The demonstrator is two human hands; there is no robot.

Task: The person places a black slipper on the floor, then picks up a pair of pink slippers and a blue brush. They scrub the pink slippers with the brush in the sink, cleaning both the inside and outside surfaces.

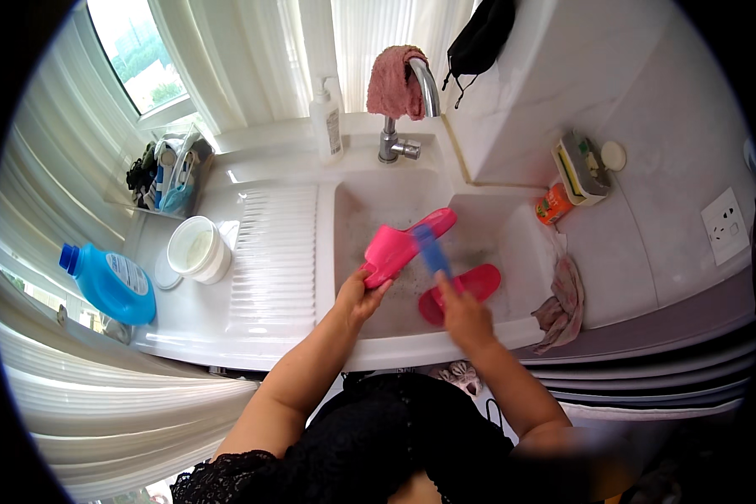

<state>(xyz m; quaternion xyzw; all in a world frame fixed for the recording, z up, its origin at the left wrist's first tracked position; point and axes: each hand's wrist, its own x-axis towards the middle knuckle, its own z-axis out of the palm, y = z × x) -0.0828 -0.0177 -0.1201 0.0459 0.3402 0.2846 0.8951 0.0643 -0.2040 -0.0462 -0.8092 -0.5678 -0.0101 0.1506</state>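
Note:
A bright pink slipper [395,248] is held by its near end in my left hand [360,298], tilted above the sink basin [386,186]. My right hand [467,319] grips a blue scrubbing brush [431,250] by its handle. The brush is smeared by motion, and its head overlaps the slipper's right side; its bristles cannot be made out. A second pink slipper [482,282] lies in the basin below, partly hidden behind my right hand.
Left of the basin is a ribbed drainboard [273,252] with a white tub [199,249] and a blue detergent bottle [109,284] beyond. A pink cloth [395,82] hangs on the faucet [389,143]. A pump bottle [326,124] stands behind; a rag [564,302] drapes the right rim.

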